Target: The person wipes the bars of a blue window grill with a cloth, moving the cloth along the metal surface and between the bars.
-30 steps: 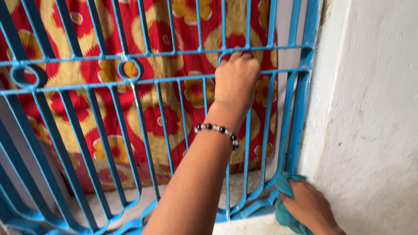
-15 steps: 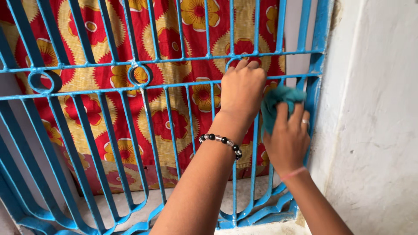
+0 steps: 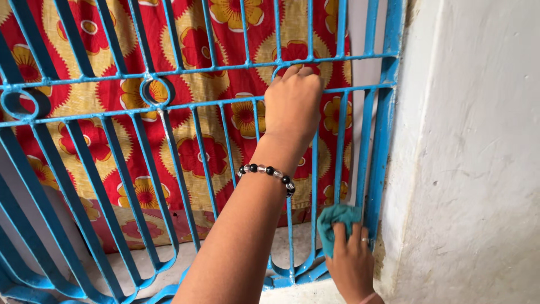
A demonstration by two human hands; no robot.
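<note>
Head view: the blue window grille (image 3: 169, 107) is gripped at its upper right, the left hand (image 3: 292, 101) curled around a crossbar. Low by the grille's right frame, a teal cloth (image 3: 333, 217) is pressed against the bars, the right hand's (image 3: 351, 262) fingers flat on it. Knuckles could be scraped on the rough white wall (image 3: 478, 152) beside the grille if the cloth slips.

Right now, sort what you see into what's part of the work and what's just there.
In use:
- left hand gripping a bar of the blue grille
- right hand pressing a teal cloth against the grille's lower bars

Just there:
- red and yellow flowered fabric hanging behind the grille
- white wall on the right
- bead bracelet on the left wrist
</note>
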